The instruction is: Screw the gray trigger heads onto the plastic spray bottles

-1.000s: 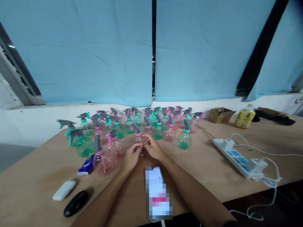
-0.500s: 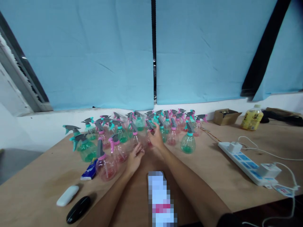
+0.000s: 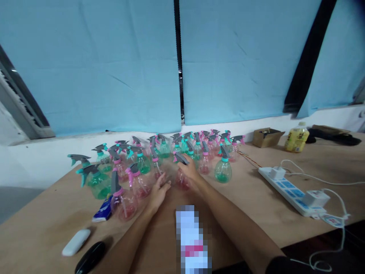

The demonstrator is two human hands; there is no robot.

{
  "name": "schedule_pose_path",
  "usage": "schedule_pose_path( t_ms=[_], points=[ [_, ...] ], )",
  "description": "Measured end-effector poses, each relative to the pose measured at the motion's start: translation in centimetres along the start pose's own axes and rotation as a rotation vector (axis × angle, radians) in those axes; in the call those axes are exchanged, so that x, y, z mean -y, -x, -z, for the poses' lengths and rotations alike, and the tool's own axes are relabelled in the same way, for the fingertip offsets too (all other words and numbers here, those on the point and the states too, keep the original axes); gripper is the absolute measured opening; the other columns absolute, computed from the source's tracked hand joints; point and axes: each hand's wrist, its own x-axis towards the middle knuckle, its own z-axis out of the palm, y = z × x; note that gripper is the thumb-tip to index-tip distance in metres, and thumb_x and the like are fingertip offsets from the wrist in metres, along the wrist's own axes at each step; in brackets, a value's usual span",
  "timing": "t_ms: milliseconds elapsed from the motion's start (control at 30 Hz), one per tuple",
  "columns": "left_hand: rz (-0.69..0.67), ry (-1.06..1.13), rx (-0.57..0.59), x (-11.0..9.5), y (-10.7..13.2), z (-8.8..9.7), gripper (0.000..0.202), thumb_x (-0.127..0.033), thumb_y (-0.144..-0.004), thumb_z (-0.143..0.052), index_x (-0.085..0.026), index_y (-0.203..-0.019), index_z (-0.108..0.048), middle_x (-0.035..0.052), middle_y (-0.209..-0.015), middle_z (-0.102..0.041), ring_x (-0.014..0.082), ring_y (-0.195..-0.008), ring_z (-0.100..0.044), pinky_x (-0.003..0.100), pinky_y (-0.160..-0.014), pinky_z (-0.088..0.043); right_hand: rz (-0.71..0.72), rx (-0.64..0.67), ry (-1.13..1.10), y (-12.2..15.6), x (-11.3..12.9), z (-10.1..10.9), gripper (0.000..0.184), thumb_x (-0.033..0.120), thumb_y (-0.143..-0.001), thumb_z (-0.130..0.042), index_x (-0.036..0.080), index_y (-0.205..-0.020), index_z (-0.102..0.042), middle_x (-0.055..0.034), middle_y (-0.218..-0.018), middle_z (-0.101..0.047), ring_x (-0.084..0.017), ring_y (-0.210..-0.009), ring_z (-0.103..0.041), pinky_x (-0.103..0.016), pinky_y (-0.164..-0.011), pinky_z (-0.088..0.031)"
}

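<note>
Now: right hand on the pink bottle

Right hand [image 3: 190, 172] is wrapped round the neck of a pink spray bottle [image 3: 182, 182], just under its grey trigger head [image 3: 180, 158]. The bottle stands upright, long axis vertical, at the near edge of the crowd of spray bottles [image 3: 142, 161]. Left hand [image 3: 157, 192] lies just beside it on the left, fingers loose and apart, holding nothing, fingertips almost at the base. So the right is the nearer hand. Wooden table [image 3: 251, 205] underneath, a power strip [image 3: 291, 188] well off to the right, blue blinds [image 3: 114, 64] behind.
</note>
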Motion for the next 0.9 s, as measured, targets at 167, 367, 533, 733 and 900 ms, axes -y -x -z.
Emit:
schedule_pose_path(
  t_ms=[167,367,533,733,900],
  points=[
    [0.069,-0.055,0.096,-0.8,0.5,-0.3,0.044,-0.043,-0.076,-0.068,-0.017,-0.111,-0.060,0.0063,-0.089,-0.071,0.0172,-0.071,-0.069,0.031,-0.070,-0.054,-0.243,0.400,-0.370,0.3,1.4,1.9,0.029,0.021,-0.062,-0.050,0.019,-0.085,-0.067,0.0012,-0.066,-0.061,-0.014,-0.063,-0.056,-0.027,-0.067,-0.047],
    [0.040,-0.164,0.218,-1.1,0.8,-0.3,0.030,-0.044,-0.080,-0.063,-0.016,-0.093,-0.065,0.0015,-0.073,-0.067,0.0130,-0.060,-0.062,0.024,-0.059,-0.046,-0.281,0.375,-0.428,2.1,2.5,2.4,0.021,0.017,-0.059,-0.050,0.018,-0.072,-0.066,0.0002,-0.060,-0.060,-0.014,-0.057,-0.055,-0.024,-0.055,-0.040],
    [0.024,-0.176,0.224,-1.0,0.7,-0.3,0.031,-0.045,-0.079,-0.063,-0.017,-0.092,-0.065,0.0011,-0.072,-0.067,0.0136,-0.060,-0.061,0.024,-0.058,-0.045,-0.256,0.416,-0.437,2.0,2.3,2.5,0.017,0.020,-0.057,-0.048,0.018,-0.065,-0.063,-0.0020,-0.067,-0.064,-0.014,-0.058,-0.054,-0.025,-0.055,-0.040],
    [0.018,-0.212,0.251,-1.3,0.9,-0.5,0.031,-0.045,-0.078,-0.062,-0.017,-0.091,-0.066,0.0009,-0.071,-0.066,0.0130,-0.058,-0.059,0.024,-0.056,-0.043,-0.319,0.392,-0.364,1.9,1.4,2.5,0.022,0.024,-0.057,-0.050,0.018,-0.070,-0.066,-0.0006,-0.058,-0.060,-0.015,-0.057,-0.055,-0.024,-0.055,-0.039],
    [0.007,-0.241,0.262,-1.6,1.1,-0.6,0.033,-0.047,-0.079,-0.062,-0.017,-0.092,-0.066,0.0017,-0.071,-0.067,0.0131,-0.058,-0.059,0.024,-0.056,-0.042,-0.229,0.405,-0.432,2.2,2.3,2.4,0.020,0.021,-0.058,-0.047,0.018,-0.064,-0.066,-0.0034,-0.068,-0.066,-0.015,-0.060,-0.057,-0.026,-0.058,-0.043]
  ],
)
